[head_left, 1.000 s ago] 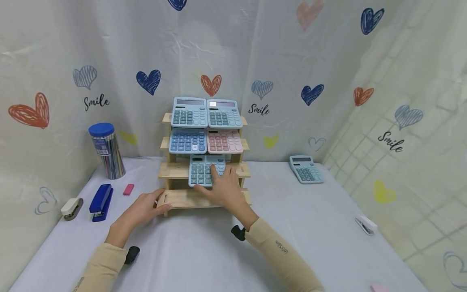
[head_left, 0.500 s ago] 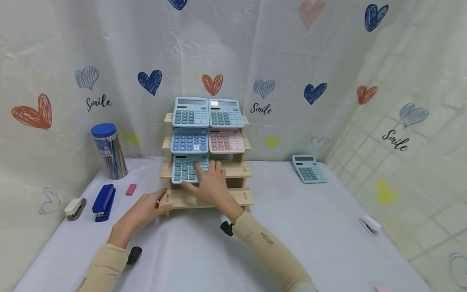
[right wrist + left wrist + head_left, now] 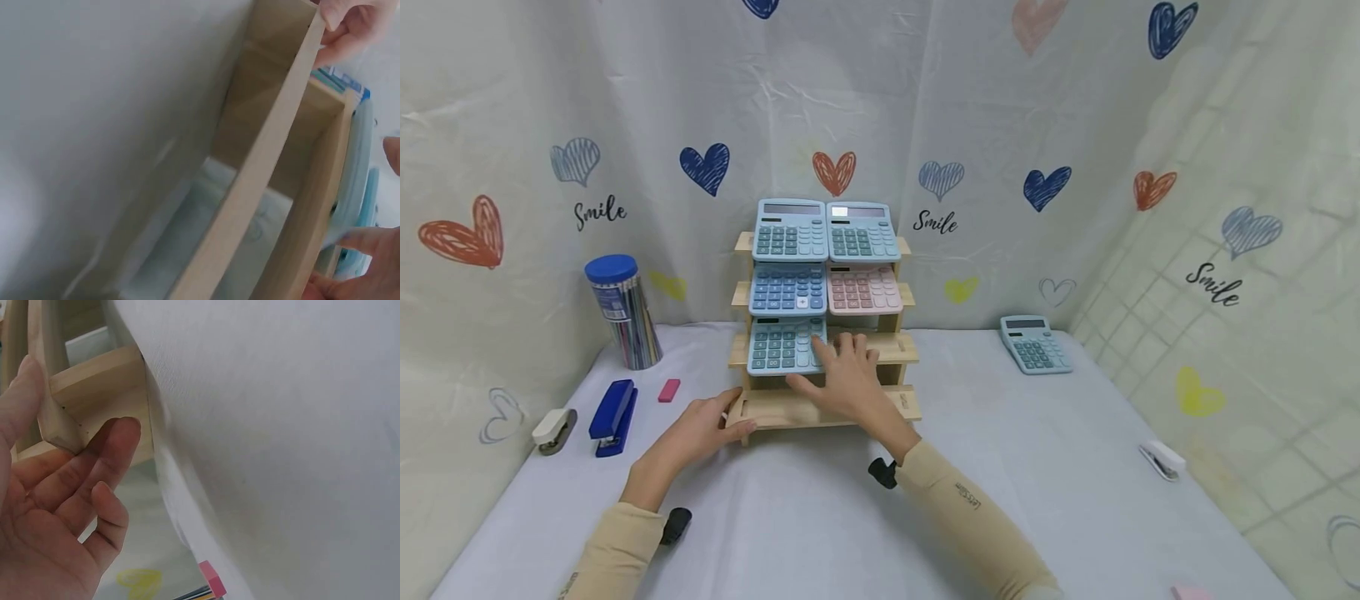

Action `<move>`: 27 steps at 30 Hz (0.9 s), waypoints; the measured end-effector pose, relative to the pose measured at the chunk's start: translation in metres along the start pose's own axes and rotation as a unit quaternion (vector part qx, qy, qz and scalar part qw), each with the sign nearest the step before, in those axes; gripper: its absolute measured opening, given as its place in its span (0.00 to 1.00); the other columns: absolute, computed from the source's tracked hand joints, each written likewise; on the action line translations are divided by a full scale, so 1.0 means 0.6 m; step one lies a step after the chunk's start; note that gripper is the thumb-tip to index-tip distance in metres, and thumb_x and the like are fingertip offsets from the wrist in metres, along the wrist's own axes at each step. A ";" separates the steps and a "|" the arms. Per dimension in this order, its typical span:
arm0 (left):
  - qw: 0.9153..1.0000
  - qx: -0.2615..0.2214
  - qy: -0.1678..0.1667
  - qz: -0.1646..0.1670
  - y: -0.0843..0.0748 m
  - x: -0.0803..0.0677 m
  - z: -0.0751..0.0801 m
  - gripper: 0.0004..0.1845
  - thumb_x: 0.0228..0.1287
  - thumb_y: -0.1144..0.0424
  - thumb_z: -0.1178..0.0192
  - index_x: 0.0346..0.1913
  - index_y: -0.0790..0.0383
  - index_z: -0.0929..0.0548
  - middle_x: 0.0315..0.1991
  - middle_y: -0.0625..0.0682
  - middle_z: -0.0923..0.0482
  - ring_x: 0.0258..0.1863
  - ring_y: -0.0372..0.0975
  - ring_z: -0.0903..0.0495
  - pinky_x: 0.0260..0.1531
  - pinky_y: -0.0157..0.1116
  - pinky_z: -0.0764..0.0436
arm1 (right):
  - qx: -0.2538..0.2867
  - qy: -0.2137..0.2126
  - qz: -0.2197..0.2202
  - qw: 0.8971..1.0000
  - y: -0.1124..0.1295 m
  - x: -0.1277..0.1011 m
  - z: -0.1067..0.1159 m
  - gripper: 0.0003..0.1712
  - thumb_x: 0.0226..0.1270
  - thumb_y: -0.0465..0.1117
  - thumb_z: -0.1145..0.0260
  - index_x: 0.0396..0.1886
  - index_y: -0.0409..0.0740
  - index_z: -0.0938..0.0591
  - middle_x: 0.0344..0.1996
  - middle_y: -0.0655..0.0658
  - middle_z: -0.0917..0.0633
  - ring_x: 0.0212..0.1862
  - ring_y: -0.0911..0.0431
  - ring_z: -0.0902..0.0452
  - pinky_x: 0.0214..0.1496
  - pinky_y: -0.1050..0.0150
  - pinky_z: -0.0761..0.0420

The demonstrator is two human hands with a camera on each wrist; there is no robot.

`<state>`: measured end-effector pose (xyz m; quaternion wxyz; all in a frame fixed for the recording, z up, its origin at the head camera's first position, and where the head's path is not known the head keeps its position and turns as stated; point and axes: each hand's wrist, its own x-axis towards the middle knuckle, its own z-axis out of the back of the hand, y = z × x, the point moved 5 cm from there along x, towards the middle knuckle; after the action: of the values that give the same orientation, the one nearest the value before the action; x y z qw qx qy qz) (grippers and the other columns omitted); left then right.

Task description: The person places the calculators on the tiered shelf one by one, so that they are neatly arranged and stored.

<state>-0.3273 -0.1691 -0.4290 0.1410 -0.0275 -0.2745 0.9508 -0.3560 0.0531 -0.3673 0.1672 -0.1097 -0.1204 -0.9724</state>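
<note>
A stepped wooden rack point(image 3: 827, 408) stands on the white-covered table. My left hand point(image 3: 700, 425) grips the left end of its lowest shelf; in the left wrist view the thumb and fingers point(image 3: 115, 450) lie on either side of the board. On the third shelf down, at its left end, lies a light blue calculator point(image 3: 778, 346). Loosely spread, my right hand point(image 3: 853, 379) touches or nearly touches that calculator's right edge. Above are two pale blue calculators point(image 3: 790, 233) on top, then a blue calculator point(image 3: 786, 290) beside a pink calculator point(image 3: 863, 290).
Another light blue calculator point(image 3: 1036, 345) lies at the back right. At left are a jar of pencils point(image 3: 623, 312), a blue stapler point(image 3: 613, 417), a small white-and-grey stapler point(image 3: 554, 430) and a pink eraser point(image 3: 668, 390). A white stapler point(image 3: 1162, 460) sits near the right edge.
My right hand slid the light blue calculator left along the third shelf to its left end, then shifted slightly right of it. The left hand stayed on the rack.
</note>
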 end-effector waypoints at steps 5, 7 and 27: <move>1.000 0.002 0.010 0.009 0.002 0.000 0.000 0.44 0.67 0.44 0.37 0.72 0.76 0.36 0.58 0.70 0.22 0.47 0.50 0.18 0.48 0.50 0.18 | 0.047 -0.024 0.001 0.999 -0.076 -0.030 0.017 0.39 0.67 0.71 0.43 0.68 0.52 0.27 0.64 0.38 0.29 0.66 0.40 0.42 0.58 0.43 0.41; 1.000 0.002 0.012 0.011 0.003 0.000 0.000 0.45 0.67 0.43 0.37 0.72 0.75 0.36 0.58 0.70 0.22 0.47 0.50 0.18 0.48 0.50 0.18 | 0.049 -0.034 -0.008 0.998 -0.115 -0.040 0.028 0.39 0.68 0.70 0.43 0.67 0.50 0.26 0.65 0.36 0.29 0.65 0.37 0.43 0.58 0.42 0.43; 1.000 0.001 0.017 0.016 0.003 0.002 -0.001 0.45 0.67 0.41 0.37 0.72 0.73 0.36 0.58 0.67 0.21 0.47 0.48 0.18 0.46 0.48 0.17 | -0.054 0.112 -0.210 0.970 -0.583 -0.067 0.059 0.53 0.74 0.69 0.54 0.77 0.29 0.47 0.70 0.11 0.50 0.68 0.13 0.55 0.68 0.22 0.48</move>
<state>-0.3290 -0.1699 -0.4305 0.1305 -0.0478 -0.2706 0.9526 -0.4358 0.3951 -0.4128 -0.0346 0.0182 -0.0682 -0.9969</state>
